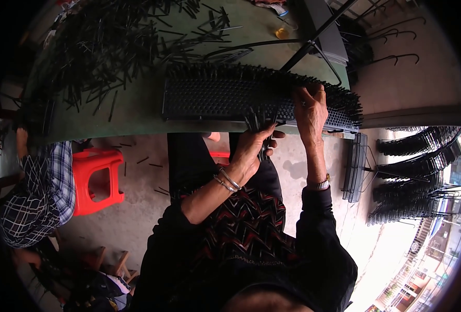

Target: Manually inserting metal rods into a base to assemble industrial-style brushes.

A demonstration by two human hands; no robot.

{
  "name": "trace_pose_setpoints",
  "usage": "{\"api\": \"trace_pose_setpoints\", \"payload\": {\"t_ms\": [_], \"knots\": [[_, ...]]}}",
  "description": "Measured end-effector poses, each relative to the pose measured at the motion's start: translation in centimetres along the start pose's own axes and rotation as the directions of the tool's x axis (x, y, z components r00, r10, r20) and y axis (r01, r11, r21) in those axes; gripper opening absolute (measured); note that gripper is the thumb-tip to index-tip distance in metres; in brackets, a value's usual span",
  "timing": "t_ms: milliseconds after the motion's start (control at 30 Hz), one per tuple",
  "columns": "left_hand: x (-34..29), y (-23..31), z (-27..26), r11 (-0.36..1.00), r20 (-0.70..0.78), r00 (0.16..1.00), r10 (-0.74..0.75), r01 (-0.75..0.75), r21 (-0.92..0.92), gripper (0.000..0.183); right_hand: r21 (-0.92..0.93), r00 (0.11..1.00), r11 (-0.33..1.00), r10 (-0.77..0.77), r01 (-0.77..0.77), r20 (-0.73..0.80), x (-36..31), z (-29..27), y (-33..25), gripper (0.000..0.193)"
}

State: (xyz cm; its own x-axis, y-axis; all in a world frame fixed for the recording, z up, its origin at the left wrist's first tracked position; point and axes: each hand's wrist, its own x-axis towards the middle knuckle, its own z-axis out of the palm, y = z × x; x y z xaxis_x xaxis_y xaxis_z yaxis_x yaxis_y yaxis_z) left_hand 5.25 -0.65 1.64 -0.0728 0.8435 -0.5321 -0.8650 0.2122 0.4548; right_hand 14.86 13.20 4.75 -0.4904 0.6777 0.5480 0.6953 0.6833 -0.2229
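A long black perforated board (215,99) lies along the near edge of the green table, with dark thin strips standing thickly along its far side. My left hand (254,148), with bracelets at the wrist, is closed around a bunch of dark thin strips (255,120) just in front of the board. Over the board's right part, my right hand (311,112) points downward with its fingers pinched together among the holes and strips. What sits between those fingertips is hidden. A watch (321,183) is on my right wrist.
A large heap of loose dark strips (106,47) covers the left of the green table (137,122). A black metal stand (308,44) rises behind the board. A red stool (98,179) and a person in a checked sleeve (63,177) are at left; black racks (417,151) stand at right.
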Motion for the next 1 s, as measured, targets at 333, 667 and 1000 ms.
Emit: {"api": "trace_pose_setpoints", "payload": {"t_ms": [333, 667, 1000], "knots": [[-0.2, 0.1, -0.2, 0.998, -0.057, 0.998, 0.001, -0.005, -0.055, 0.021, 0.578, 0.862, 0.64, 0.373, -0.506, 0.342, -1.4, -3.3, -1.3, 0.023], [-1.3, 0.4, 1.0, 0.983, 0.022, 0.995, 0.102, -0.104, 0.154, 0.022, 0.53, 0.793, 0.674, 0.139, -0.514, 0.592, -1.6, -3.4, -1.7, 0.019], [-1.6, 0.7, 1.1, 0.972, 0.035, 0.995, 0.098, -0.103, 0.21, 0.026, 0.597, 0.728, 0.515, 0.08, -0.615, 0.681, -0.9, -4.1, -0.9, 0.014]]}}
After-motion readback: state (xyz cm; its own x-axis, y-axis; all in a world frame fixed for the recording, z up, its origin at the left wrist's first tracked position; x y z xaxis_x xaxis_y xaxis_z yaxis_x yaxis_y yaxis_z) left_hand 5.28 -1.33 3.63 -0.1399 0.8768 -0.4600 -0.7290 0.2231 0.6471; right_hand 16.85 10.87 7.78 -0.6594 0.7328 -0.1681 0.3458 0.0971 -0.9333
